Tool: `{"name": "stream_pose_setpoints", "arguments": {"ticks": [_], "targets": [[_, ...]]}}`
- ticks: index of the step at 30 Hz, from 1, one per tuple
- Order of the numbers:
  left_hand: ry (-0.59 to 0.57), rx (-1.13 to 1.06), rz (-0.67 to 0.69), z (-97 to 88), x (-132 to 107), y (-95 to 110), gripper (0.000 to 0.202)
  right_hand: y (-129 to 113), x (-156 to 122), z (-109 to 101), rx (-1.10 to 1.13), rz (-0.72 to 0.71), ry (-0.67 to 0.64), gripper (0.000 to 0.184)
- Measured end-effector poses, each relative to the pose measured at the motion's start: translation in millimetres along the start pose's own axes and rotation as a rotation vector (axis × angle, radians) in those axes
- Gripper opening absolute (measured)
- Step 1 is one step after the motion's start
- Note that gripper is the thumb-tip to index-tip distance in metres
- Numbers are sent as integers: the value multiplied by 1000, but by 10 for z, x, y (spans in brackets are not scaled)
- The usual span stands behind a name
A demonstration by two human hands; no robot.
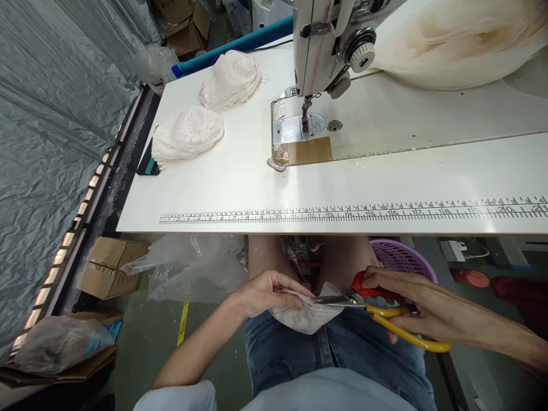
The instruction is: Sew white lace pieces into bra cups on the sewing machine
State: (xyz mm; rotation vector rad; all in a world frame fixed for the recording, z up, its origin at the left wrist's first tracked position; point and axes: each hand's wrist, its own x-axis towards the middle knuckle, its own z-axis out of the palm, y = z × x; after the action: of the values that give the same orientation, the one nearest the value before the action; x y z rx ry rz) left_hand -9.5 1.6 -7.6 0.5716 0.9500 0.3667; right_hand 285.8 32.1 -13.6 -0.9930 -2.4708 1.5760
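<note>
Off-white curved fabric piece (306, 321) is over blue denim shorts (291, 362), pinched in the left hand (269, 294). Across from it, forearm slanting inward, the right hand (409, 302) has its fingers wrapped around red-and-yellow-handled metal scissors (357, 302), blades at the fabric.

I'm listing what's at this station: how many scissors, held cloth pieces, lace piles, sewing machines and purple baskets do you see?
Scissors, in the right hand: 1
Cloth piece, in the left hand: 1
Lace piles, on the table: 2
Sewing machine: 1
Purple basket: 1
Total: 6
</note>
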Motion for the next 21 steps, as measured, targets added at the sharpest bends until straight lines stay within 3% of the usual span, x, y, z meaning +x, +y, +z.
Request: {"name": "stream_pose_setpoints", "arguments": {"ticks": [16,21], "targets": [[-6,8,12,0,-6,10,37,12,11,-16,46,8,-14,29],[3,39,20,2,-9,49,38,31,-139,-40,11,90,172,31]]}}
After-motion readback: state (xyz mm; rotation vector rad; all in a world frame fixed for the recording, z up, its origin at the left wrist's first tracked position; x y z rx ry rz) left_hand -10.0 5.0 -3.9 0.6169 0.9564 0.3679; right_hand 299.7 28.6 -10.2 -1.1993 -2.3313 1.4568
